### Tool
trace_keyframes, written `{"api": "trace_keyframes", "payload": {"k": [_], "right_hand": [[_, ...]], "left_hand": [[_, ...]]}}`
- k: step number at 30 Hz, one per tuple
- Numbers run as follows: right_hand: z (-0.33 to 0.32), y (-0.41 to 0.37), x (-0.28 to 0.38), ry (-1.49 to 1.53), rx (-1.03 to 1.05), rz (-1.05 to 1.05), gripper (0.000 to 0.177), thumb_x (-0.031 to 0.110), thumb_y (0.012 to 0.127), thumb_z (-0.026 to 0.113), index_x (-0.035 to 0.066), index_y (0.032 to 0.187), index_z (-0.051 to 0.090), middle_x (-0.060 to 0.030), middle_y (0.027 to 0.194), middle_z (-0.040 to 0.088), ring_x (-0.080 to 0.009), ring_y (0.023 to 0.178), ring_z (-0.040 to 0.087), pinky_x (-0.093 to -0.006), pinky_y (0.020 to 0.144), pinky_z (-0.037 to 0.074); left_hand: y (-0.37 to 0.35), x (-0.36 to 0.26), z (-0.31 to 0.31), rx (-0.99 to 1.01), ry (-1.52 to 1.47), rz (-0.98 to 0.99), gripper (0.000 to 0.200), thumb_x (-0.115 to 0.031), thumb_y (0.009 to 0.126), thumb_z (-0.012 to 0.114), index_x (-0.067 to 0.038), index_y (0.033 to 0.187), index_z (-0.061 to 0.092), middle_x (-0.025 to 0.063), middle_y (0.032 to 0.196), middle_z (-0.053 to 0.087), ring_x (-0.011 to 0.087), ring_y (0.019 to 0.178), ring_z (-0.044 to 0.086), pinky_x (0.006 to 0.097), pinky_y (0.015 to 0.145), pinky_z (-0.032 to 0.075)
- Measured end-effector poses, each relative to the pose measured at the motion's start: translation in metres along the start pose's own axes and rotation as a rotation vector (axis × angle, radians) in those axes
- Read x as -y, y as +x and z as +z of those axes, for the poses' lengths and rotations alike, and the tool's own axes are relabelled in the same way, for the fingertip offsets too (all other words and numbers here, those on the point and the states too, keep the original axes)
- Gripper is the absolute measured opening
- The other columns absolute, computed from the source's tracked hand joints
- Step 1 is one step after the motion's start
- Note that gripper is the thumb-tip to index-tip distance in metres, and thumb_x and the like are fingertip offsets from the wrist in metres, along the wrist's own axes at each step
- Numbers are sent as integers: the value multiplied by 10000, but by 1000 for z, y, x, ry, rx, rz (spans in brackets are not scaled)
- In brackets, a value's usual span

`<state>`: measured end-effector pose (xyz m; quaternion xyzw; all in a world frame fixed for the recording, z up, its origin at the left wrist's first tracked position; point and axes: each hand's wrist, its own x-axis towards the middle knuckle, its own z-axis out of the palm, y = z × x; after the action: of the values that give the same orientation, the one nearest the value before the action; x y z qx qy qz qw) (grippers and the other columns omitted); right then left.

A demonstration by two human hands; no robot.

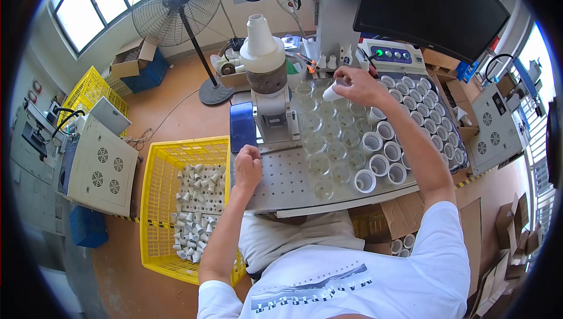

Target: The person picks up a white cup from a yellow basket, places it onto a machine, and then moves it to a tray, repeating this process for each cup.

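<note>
My right hand [356,86] pinches a white plastic cup [332,92], tilted, above the far end of the rows of clear round holders [328,137]. Several white cups [372,141] stand mouth up in the right-hand rows, under my right forearm. My left hand [248,168] is closed at the table's left side, just below a blue phone-like slab [242,126]. Whatever its curled fingers may hold is hidden. A thin dark strip [281,150] lies on the perforated metal plate [275,178] beside it. A machine with a white cone-shaped top [260,43] stands behind the plate.
Many white cups fill a tray [461,168] at the right. A yellow crate [153,202] with small white pieces stands left of the table. Behind are a control box [394,55], a monitor [431,8] and a fan [176,2]. Cardboard boxes [404,213] sit below the front edge.
</note>
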<state>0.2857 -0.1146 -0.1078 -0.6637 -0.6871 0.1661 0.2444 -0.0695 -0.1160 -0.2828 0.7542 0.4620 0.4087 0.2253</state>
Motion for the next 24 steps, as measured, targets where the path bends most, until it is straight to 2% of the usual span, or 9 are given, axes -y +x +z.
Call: {"api": "trace_keyframes", "payload": {"k": [1, 3, 4, 8, 11, 24], "right_hand": [[11, 7, -7, 6, -1, -4, 451, 304, 798, 655, -5, 1121, 589, -116, 905, 626, -202, 849, 592, -333, 828, 476], [40, 21, -24, 193, -62, 10, 527, 294, 751, 690, -13, 1159, 559, -191, 1005, 652, -283, 920, 634, -362, 859, 489], [55, 29, -36, 234, -104, 4, 539, 269, 718, 724, 1, 1144, 532, -164, 970, 632, -255, 877, 622, -347, 831, 489], [82, 27, -43, 321, -189, 91, 503, 238, 710, 726, 15, 1102, 504, -136, 922, 611, -233, 831, 602, -338, 790, 489], [79, 25, -48, 343, -166, 68, 496, 231, 701, 723, 19, 1089, 498, -125, 890, 593, -228, 806, 588, -337, 773, 486], [85, 22, -51, 335, -177, 25, 448, 206, 662, 716, 27, 1005, 490, -137, 860, 583, -237, 782, 583, -339, 752, 480]], "left_hand": [[-1, 2, 0, 15, -10, -55, 136, 36, 680, 460, 13, 761, 567, 189, 798, 600, 350, 790, 604, 389, 766, 490], [-3, 4, 0, 5, -11, -46, 133, 33, 684, 468, 18, 773, 566, 188, 804, 594, 348, 784, 601, 393, 755, 492], [-4, -1, -1, 1, 4, -16, 133, 31, 685, 472, 19, 780, 564, 188, 803, 590, 349, 782, 598, 397, 755, 492], [-6, -1, 2, -5, 49, 50, 137, 37, 668, 489, 30, 791, 548, 185, 823, 555, 360, 798, 574, 410, 750, 484], [-6, 1, 5, 5, 74, 84, 135, 44, 655, 497, 39, 785, 535, 184, 841, 535, 364, 818, 562, 414, 756, 477], [-8, -2, 6, 16, 70, 90, 128, 63, 640, 503, 50, 767, 518, 182, 861, 520, 367, 836, 550, 419, 776, 472]]}}
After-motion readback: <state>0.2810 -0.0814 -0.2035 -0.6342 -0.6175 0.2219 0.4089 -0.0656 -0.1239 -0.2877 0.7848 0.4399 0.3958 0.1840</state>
